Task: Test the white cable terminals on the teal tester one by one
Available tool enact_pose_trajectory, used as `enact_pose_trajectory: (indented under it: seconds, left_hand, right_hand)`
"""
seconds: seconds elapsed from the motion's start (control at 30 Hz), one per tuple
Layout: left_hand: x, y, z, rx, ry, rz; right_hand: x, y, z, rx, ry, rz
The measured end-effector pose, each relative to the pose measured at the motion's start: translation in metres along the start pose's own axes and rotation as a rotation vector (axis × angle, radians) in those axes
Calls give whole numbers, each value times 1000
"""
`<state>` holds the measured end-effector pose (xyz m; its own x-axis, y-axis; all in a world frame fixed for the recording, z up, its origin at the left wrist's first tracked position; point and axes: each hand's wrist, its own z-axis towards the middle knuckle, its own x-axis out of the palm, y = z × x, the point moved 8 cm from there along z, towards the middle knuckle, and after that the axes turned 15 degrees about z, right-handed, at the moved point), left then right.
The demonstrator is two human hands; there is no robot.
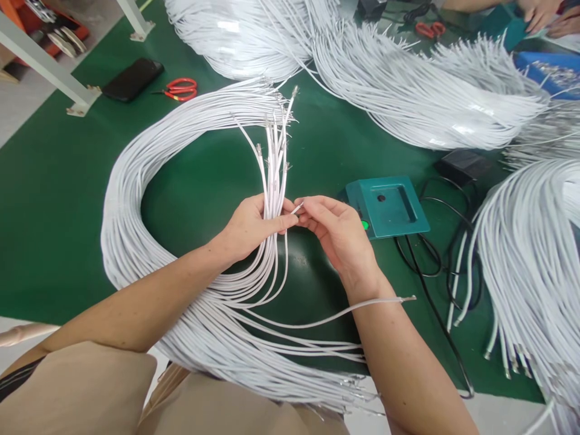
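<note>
My left hand [260, 223] is closed around a small bunch of white wires [273, 175], whose metal-tipped ends point up and away from me. Close beside it, my right hand [333, 226] pinches the end of a single white wire [297, 208] between thumb and fingers. The fingertips of both hands meet around that end, and its tip is partly covered. A large curved bundle of white wires [124, 199] loops around the left hand on the table. One loose wire [326, 319] crosses over my right forearm, showing a metal terminal at its end.
Right of my hands sits a teal device [394, 220] with a green light and black cables [421, 260]. Red-handled scissors [181, 89] and a black phone-like object [132, 80] lie at the back left. More wire bundles [421, 90] fill the back; another person's hands [539, 13] show at the far right.
</note>
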<state>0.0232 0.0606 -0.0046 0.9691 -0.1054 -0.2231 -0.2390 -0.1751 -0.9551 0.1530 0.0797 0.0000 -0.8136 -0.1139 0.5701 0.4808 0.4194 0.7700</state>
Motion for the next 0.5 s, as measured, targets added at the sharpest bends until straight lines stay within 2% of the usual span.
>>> enact_pose_trajectory:
  seconds: [0.23,0.37,0.5]
  left_hand:
    - [-2,-6,-3,48,-29,46]
    - [7,-8,-4,65,92,-13]
    - [14,-6,-2,68,172,-78]
  right_hand:
    - [1,-3,-1,16,-11,61]
    - [0,-5,0,54,-11,57]
    - [-3,-1,-1,42,-55,-48]
